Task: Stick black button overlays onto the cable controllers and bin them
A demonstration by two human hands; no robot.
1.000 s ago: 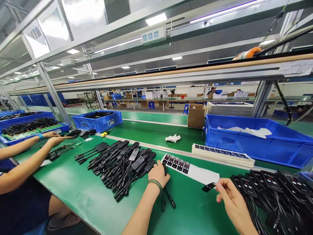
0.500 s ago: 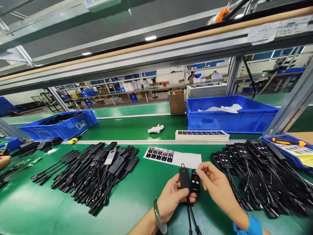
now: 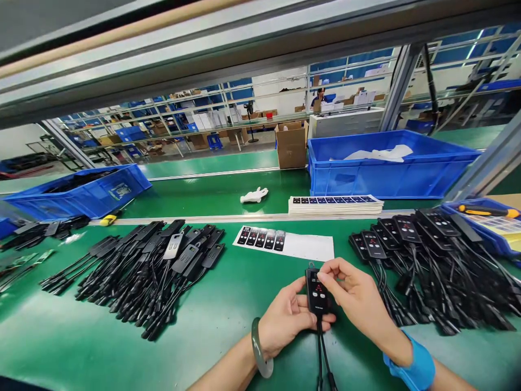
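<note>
My left hand (image 3: 285,317) grips a small black controller (image 3: 316,293) with two cables trailing from its near end. My right hand (image 3: 354,296) presses a black sticker with red marks onto the controller's face, fingertips on its upper part. Just beyond lies a white sticker sheet (image 3: 285,243) with several black stickers at its left end. A pile of bare black controllers (image 3: 154,269) lies to the left. A pile of stickered controllers (image 3: 427,255) lies to the right.
A stack of sticker sheets (image 3: 336,204) sits by the conveyor edge, a white glove (image 3: 254,195) on the belt. Blue bins stand at the back right (image 3: 391,168) and the left (image 3: 77,190). A blue tray (image 3: 488,228) with a yellow-handled tool is far right.
The view tilted down and right. My left hand picked a controller from the pile and my right brought a peeled sticker, now laid over its face. The neighbouring person's arms left view.
</note>
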